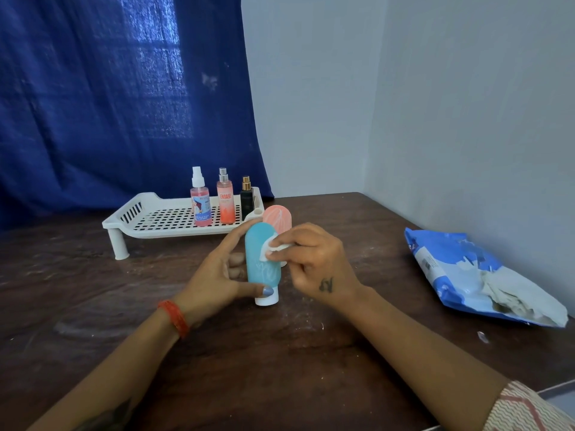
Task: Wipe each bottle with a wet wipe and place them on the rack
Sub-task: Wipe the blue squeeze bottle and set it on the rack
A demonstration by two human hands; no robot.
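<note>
A teal plastic tube bottle (pixel 262 262) is gripped by the left hand (pixel 217 275); a folded white wipe (pixel 271 247) is pinched against it by the right hand (pixel 314 259).

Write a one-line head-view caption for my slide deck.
Left hand steadies teal bottle; right hand rubs it with wet wipe.

A dark wooden table (pixel 280 362), scuffed and dusty, is seen. At eleven o'clock a perforated white plastic rack (pixel 161 217) is set; at three o'clock a glossy plastic wipes packet (pixel 460 269). The teal tube (pixel 263 269) appears matt.
</note>
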